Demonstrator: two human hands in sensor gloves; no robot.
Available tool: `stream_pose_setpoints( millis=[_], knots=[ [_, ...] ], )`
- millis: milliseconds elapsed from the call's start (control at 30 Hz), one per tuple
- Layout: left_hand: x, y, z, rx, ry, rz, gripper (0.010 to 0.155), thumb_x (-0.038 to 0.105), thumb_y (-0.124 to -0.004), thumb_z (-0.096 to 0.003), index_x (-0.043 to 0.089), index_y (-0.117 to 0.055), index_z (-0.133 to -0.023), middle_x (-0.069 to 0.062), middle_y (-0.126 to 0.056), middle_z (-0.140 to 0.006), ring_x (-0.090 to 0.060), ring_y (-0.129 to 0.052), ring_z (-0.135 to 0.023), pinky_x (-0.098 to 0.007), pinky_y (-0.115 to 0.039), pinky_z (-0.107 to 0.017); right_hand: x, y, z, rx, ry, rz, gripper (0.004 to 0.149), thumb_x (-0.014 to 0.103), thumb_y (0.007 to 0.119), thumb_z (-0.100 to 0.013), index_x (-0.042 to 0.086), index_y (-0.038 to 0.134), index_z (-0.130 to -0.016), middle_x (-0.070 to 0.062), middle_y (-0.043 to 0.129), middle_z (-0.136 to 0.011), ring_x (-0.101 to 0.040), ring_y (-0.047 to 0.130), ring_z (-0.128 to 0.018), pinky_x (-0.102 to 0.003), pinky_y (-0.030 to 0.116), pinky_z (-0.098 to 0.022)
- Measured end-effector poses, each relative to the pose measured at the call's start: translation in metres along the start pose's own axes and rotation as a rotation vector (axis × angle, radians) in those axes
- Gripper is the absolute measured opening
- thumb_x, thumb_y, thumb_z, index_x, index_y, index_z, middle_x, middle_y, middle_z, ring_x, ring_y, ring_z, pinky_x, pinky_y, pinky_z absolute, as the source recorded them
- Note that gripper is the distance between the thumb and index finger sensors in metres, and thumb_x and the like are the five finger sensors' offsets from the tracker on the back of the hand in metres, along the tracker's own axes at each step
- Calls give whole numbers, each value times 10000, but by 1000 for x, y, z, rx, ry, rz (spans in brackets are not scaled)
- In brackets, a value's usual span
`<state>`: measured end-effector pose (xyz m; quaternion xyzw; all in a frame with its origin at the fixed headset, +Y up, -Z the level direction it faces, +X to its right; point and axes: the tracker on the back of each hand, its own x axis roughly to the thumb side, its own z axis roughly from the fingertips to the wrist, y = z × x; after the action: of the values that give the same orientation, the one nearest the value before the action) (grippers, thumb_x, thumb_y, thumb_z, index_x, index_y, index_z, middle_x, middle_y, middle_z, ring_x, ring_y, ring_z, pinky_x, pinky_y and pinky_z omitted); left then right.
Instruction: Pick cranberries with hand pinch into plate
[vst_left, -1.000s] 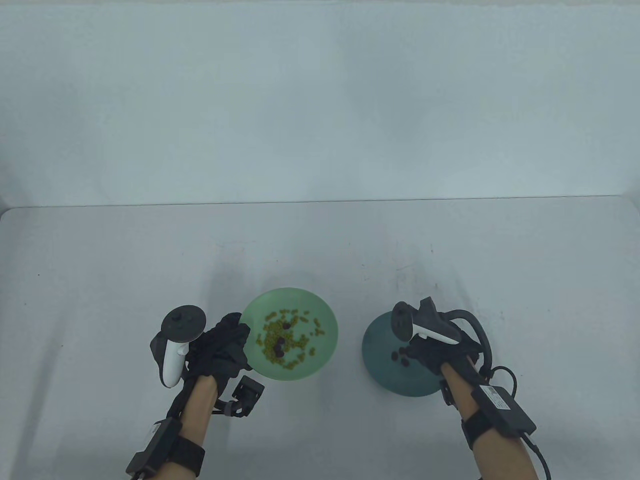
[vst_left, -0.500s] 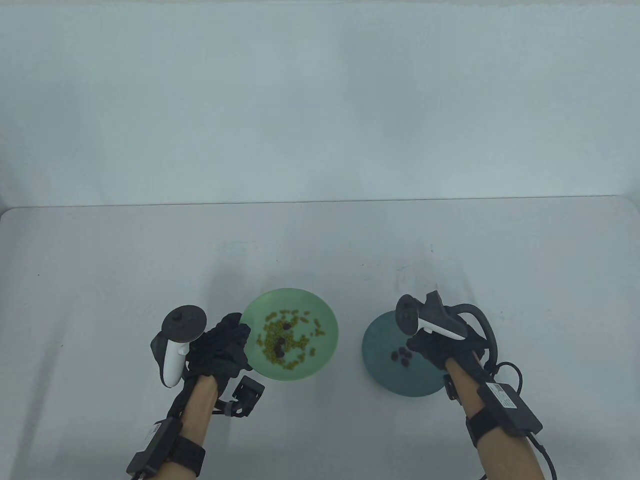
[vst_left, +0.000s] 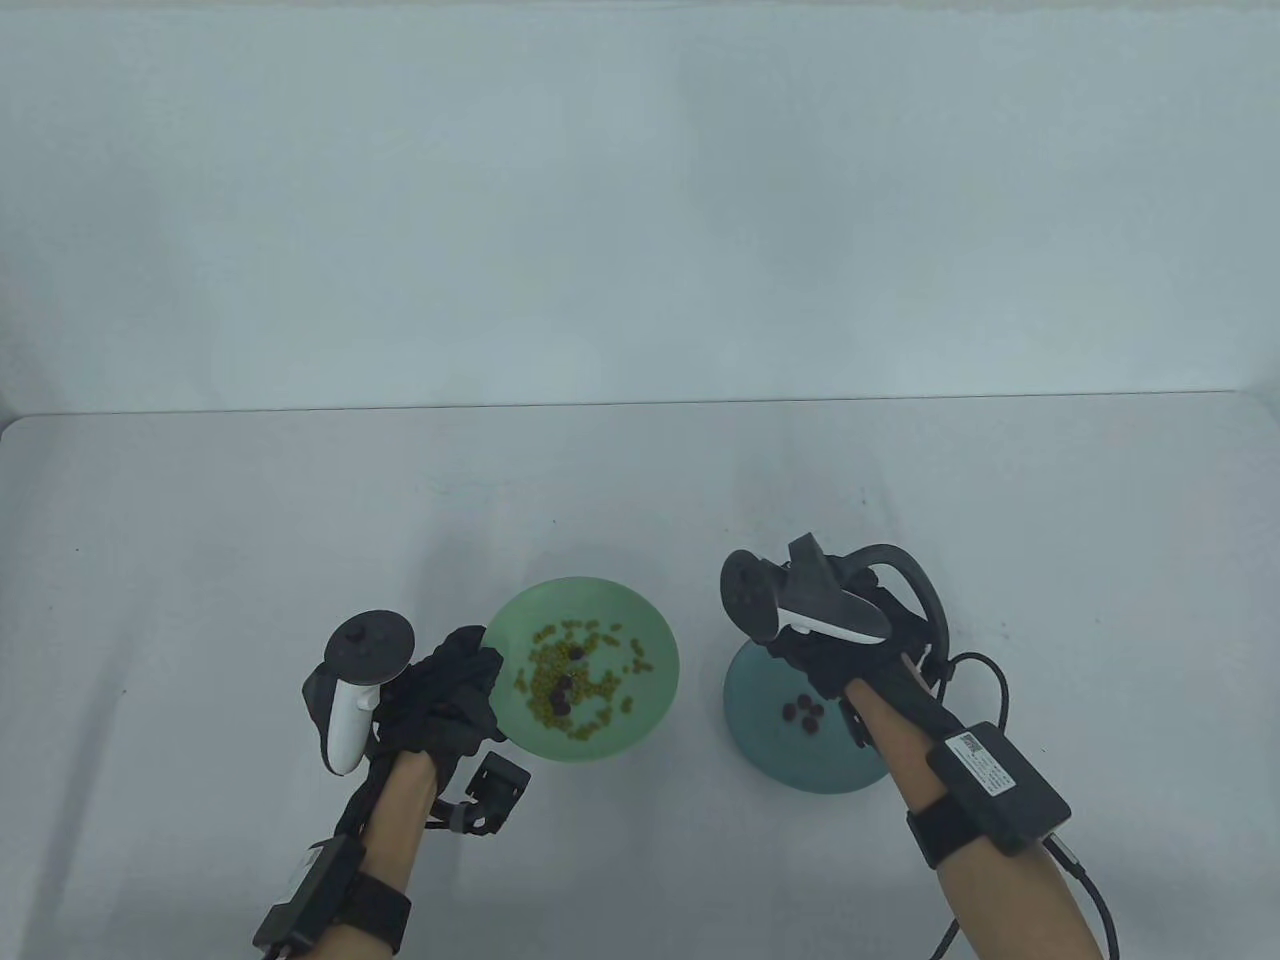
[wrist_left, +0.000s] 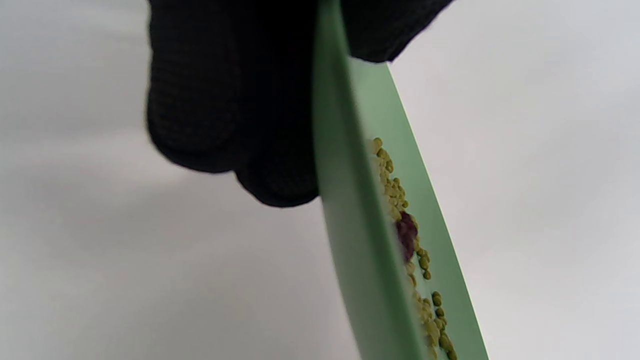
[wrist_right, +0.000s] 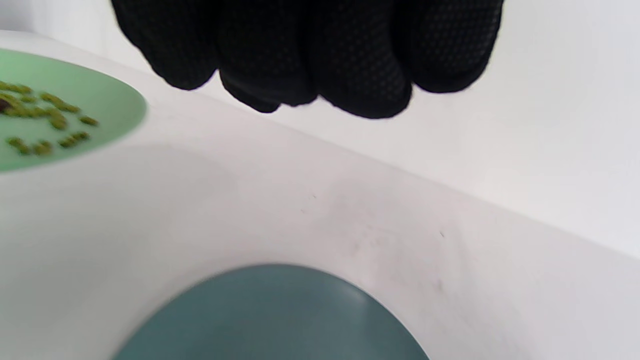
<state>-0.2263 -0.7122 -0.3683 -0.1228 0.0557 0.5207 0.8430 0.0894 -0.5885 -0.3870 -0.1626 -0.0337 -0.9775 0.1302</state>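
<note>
- The left hand (vst_left: 440, 700) grips the light green plate (vst_left: 655, 690) at its 9 o'clock rim; in the left wrist view the gloved fingers (wrist_left: 230, 100) wrap the outside of the rim and another fingertip lies over its inner face.
- That green plate holds a scatter of small yellow-green pieces (vst_left: 590, 680), with a few dark cranberries (vst_left: 562, 690) among them near the middle; one dark red berry (wrist_left: 407, 235) shows in the left wrist view.
- The dark teal plate (vst_left: 770, 745) sits on the white table (vst_left: 200, 560) at 3 o'clock from the green plate, close by but not touching it.
- A small cluster of cranberries (vst_left: 803, 711) lies near the teal plate's centre.
- The right hand (vst_left: 830, 665) hangs over the teal plate's 12 o'clock edge, its tracker (vst_left: 800, 600) pointing toward 9 o'clock.
- In the right wrist view the right hand's fingers (wrist_right: 310, 50) are curled together, bunched tips facing down above the table; I cannot tell whether they hold anything.
- Faint dark scuffs mark the table at 12 o'clock from the teal plate.
</note>
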Motion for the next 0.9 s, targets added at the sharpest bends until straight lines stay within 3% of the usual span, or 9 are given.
stream_pose_setpoints(
  millis=[400, 633, 900],
  knots=[
    [0, -1, 0, 0, -3, 1, 523, 207, -662, -587, -36, -564, -1040, -193, -858, -815, -238, -1093, -468, -305, -962, -347, 81, -19, -15, -61, -197, 20, 469, 507, 755, -513, 251, 826, -900, 122, 938, -531, -100, 973, -484, -426, 845, -541],
    [0, 0, 0, 0, -5, 6, 524, 208, -662, -587, -35, -563, -1040, -193, -859, -815, -240, -1093, -468, -305, -961, -347, 117, -6, -26, -34, -277, 2, 469, 483, 755, -521, 273, 793, -938, 125, 938, -534, -96, 975, -488, -425, 845, -544],
    [0, 0, 0, 1, -4, 10, 523, 208, -662, -587, -35, -564, -1040, -192, -858, -815, -238, -1093, -467, -305, -962, -346, 134, 10, -29, 1, -335, -5, 482, 463, 749, -529, 290, 745, -980, 129, 936, -542, -95, 973, -498, -423, 843, -554]
  ],
)
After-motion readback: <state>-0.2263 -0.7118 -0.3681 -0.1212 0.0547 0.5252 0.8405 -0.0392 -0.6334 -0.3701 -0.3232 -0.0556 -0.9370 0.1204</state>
